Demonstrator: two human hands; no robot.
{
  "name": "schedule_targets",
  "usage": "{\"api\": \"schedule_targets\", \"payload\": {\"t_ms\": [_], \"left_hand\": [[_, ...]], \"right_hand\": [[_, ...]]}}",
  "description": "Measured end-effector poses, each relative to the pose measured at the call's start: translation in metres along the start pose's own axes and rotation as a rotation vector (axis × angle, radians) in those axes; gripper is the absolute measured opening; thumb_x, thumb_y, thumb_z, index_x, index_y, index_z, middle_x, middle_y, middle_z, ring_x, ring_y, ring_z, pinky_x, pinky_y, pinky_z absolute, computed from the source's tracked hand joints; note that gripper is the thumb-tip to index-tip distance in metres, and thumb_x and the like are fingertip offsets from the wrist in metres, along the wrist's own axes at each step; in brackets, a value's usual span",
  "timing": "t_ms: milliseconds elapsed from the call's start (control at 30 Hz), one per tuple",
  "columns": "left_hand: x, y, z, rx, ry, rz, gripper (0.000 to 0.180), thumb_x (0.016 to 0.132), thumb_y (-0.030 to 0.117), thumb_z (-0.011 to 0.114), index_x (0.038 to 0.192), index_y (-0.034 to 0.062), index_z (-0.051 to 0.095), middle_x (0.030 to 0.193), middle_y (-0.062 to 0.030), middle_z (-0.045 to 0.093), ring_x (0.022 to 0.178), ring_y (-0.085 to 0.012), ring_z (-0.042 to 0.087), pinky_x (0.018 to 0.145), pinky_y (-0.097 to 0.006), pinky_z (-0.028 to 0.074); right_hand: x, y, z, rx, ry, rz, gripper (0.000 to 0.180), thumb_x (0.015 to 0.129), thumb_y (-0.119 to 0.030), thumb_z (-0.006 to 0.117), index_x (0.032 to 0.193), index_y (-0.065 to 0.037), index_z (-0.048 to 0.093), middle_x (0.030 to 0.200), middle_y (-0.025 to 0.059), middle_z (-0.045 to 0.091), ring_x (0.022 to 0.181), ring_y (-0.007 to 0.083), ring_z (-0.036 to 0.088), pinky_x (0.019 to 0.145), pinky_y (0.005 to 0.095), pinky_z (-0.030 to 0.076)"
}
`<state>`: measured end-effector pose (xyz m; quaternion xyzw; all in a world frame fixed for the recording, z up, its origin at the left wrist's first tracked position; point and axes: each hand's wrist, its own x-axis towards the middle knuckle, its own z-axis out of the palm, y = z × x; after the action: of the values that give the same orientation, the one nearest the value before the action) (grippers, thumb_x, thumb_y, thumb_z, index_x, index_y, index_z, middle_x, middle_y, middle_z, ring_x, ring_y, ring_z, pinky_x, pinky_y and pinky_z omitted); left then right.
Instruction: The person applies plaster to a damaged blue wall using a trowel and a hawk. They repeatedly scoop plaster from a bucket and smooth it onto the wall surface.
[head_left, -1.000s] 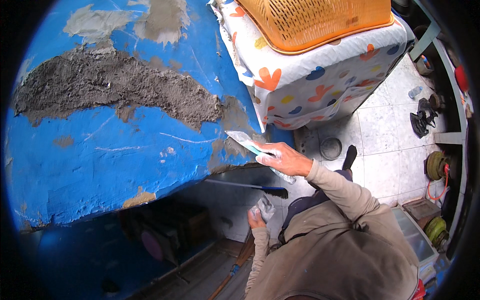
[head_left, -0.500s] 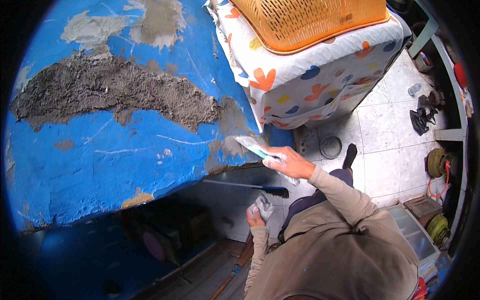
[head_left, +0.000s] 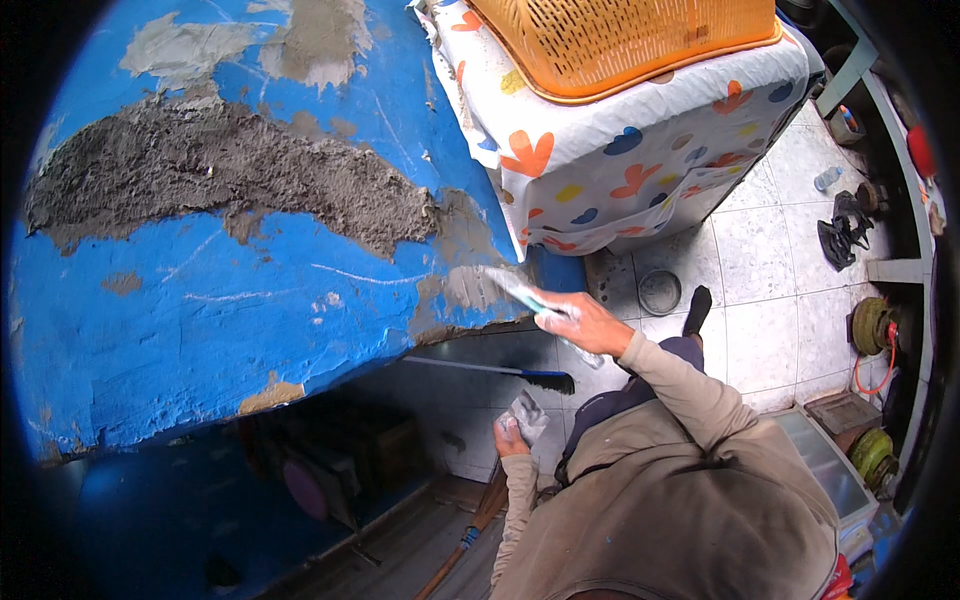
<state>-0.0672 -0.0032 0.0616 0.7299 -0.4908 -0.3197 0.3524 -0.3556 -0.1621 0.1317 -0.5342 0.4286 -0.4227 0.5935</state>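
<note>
- A blue painted surface (head_left: 260, 335) fills the left of the scene before me, grey patches scattered over it.
- The broad, rough grey patch (head_left: 230, 178), far left, lies coarse and unsmoothed; I judge it the bulk of what is left.
- Nearer than its right end, left of a patterned cloth (head_left: 640, 150), a small smeared patch (head_left: 470, 290) wears a pale, streaked film, by my reading only partly done.
- My right hand (head_left: 585, 322) is clamped on a scraper (head_left: 512, 287), its blade over that smear; contact I cannot tell.
- My left hand (head_left: 510, 437), nearer, is closed round a crumpled whitish bundle (head_left: 530, 410), well apart from the surface.
- Since a second ago, the blade has shifted right, exposing the pale film; the rough patch looks unchanged.
</note>
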Motion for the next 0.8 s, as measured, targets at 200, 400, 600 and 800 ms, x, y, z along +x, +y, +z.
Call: {"api": "schedule_targets", "payload": {"t_ms": [200,400,600,800], "left_hand": [[-0.010,-0.019,-0.012,0.060,-0.010,0.049,0.031,0.098,0.027,0.053,0.104,-0.0037,0.056,0.093,-0.0142,0.062,0.084,-0.0220,0.053,0.080,-0.036,0.044],[-0.012,-0.035,-0.007,-0.004,-0.012,0.025,0.028,0.098,0.023,0.053,0.104,-0.0037,0.056,0.093,-0.0131,0.061,0.084,-0.0205,0.052,0.080,-0.035,0.044],[0.011,-0.002,-0.001,-0.055,-0.038,0.010,0.025,0.098,0.020,0.054,0.106,-0.0036,0.056,0.095,-0.0127,0.060,0.087,-0.0197,0.052,0.082,-0.033,0.044],[0.004,-0.036,-0.013,0.084,0.032,0.077,0.026,0.097,0.020,0.055,0.106,-0.0036,0.056,0.096,-0.0127,0.061,0.087,-0.0191,0.052,0.082,-0.034,0.044]], "right_hand": [[0.034,0.002,0.041,-0.062,0.121,-0.075,0.066,0.098,-0.037,0.050,0.152,-0.011,0.023,0.115,0.0351,0.058,0.104,0.0480,0.057,0.094,0.0434,0.043],[0.002,-0.013,0.058,-0.110,-0.066,0.041,0.067,0.099,-0.036,0.048,0.153,-0.010,0.019,0.118,0.0342,0.056,0.109,0.0490,0.054,0.096,0.0458,0.041],[-0.006,-0.002,0.027,-0.015,0.088,-0.065,0.060,0.098,-0.036,0.050,0.146,-0.004,0.035,0.126,0.0307,0.056,0.115,0.0409,0.056,0.099,0.0384,0.041],[0.043,-0.012,-0.009,-0.022,0.030,0.021,0.056,0.095,-0.036,0.054,0.138,-0.001,0.048,0.110,0.0272,0.065,0.096,0.0315,0.063,0.089,0.0362,0.045]]}}
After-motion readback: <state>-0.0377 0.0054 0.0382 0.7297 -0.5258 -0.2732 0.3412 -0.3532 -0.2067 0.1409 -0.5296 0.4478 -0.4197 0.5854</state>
